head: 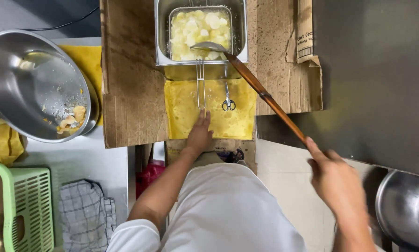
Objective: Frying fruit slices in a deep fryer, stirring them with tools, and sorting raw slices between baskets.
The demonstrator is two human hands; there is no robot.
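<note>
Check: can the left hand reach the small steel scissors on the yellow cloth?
Probably yes. The left hand rests on the yellow cloth by the basket handle; the small steel scissors lie close by, nothing between.

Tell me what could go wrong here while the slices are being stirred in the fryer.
The ladle is held far back by the right hand, so it may slip and splash oil. The left hand touches the basket handle near the fryer. The cardboard looks spattered with oil.
</note>
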